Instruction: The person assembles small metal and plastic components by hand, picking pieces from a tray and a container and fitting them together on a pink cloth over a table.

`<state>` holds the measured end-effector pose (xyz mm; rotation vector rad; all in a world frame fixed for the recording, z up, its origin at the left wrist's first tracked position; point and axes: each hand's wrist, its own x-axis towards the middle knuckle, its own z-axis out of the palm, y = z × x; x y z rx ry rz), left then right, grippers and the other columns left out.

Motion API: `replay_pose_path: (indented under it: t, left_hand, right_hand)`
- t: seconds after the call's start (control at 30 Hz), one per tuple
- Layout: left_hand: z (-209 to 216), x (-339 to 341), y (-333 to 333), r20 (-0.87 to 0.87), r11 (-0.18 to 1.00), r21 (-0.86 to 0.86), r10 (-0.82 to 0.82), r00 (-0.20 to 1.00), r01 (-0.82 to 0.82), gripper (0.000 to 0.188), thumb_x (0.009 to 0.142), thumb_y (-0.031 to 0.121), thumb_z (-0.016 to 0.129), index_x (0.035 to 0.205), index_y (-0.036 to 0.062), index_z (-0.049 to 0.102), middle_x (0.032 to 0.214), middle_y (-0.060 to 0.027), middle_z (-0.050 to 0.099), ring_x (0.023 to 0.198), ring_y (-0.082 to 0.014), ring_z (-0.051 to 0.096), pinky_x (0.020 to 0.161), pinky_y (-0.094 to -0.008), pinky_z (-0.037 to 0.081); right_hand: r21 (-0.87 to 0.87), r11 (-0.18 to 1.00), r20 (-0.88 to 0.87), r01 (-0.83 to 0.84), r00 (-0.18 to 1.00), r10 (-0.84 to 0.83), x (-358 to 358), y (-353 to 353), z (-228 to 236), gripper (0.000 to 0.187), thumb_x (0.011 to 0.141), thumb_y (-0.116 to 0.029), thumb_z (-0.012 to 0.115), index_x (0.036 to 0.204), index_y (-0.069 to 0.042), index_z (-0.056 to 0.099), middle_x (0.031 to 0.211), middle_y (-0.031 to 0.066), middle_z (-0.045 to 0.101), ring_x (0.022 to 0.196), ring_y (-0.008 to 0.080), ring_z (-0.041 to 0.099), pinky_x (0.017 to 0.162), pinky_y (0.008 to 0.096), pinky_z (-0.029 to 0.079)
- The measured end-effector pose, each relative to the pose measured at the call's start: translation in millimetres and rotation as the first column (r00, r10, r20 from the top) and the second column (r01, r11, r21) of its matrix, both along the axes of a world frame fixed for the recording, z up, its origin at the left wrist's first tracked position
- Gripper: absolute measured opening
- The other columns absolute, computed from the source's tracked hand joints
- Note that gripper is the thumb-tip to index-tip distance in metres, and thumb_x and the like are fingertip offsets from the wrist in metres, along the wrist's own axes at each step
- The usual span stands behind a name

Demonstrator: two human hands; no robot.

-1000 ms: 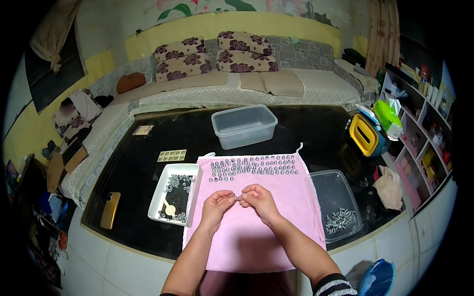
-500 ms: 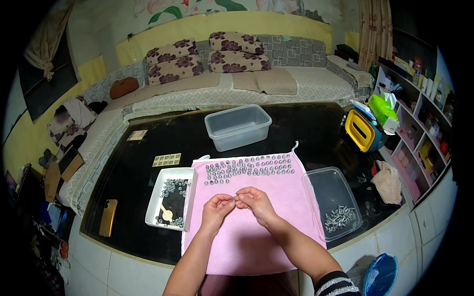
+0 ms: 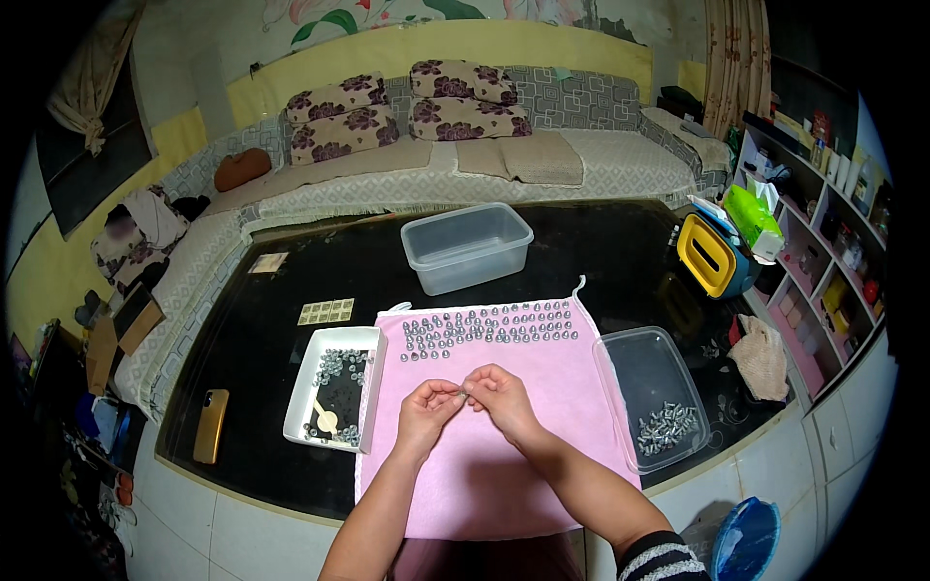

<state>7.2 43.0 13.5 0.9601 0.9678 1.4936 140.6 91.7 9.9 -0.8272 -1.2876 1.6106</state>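
Observation:
My left hand [image 3: 427, 411] and my right hand [image 3: 499, 397] meet over a pink cloth [image 3: 455, 465], fingertips pinched together. A small metal piece [image 3: 465, 392] shows between them, mostly covered by the fingers. It looks like a bolt or nut, but I cannot tell which. Beyond the hands, rows of small silver fasteners [image 3: 484, 327] stand on the cloth. Left of the cloth sits a white box [image 3: 372, 407] with loose metal nuts [image 3: 339, 365] and a pale round-ended piece [image 3: 327, 420]. On the right, a clear shallow tray [image 3: 649, 363] has a pile of silver bolts [image 3: 668, 428] in it.
A clear plastic tub [image 3: 465, 261] stands behind the cloth on the black table [image 3: 291, 290]. A gold phone [image 3: 211, 427] lies at the left edge. At the right are a yellow-and-blue container [image 3: 712, 257] and a beige cloth [image 3: 759, 358]. A blue bucket [image 3: 746, 542] stands on the floor.
My fingertips have shifted slightly around the small metal piece, the right hand's fingers closing in a little. The laid-out rows, box and tray stay as they were.

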Motion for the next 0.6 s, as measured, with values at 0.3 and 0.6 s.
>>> replay_pose_path:
  t: [0.3,0.6]
  left_hand:
    - [0.3,-0.4,1.3,0.002,1.0,0.005,0.022,1.0,-0.022,0.016,0.077,-0.006,0.058,0.091,-0.0005,0.053,0.088,-0.009,0.059,0.081,-0.0129,0.059,0.076,-0.0239,0.049]
    - [0.4,0.2,1.9,0.009,1.0,0.01,0.016,1.0,-0.016,0.016,0.077,-0.007,0.058,0.091,-0.0013,0.052,0.087,-0.0105,0.059,0.081,-0.0144,0.059,0.076,-0.0248,0.05]
  right_hand:
    - [-0.055,0.998,-0.118,-0.019,0.993,0.012,-0.1,-1.5,5.1,0.014,0.083,-0.009,0.056,0.093,-0.001,0.057,0.077,0.0033,0.06,0.067,0.0071,0.053,0.062,0.0193,0.042]
    - [0.022,1.0,-0.044,0.013,0.999,-0.013,-5.6,-3.6,-4.7,0.01,0.084,-0.01,0.055,0.09,-0.002,0.057,0.074,0.0014,0.059,0.065,0.0055,0.051,0.059,0.0179,0.041]
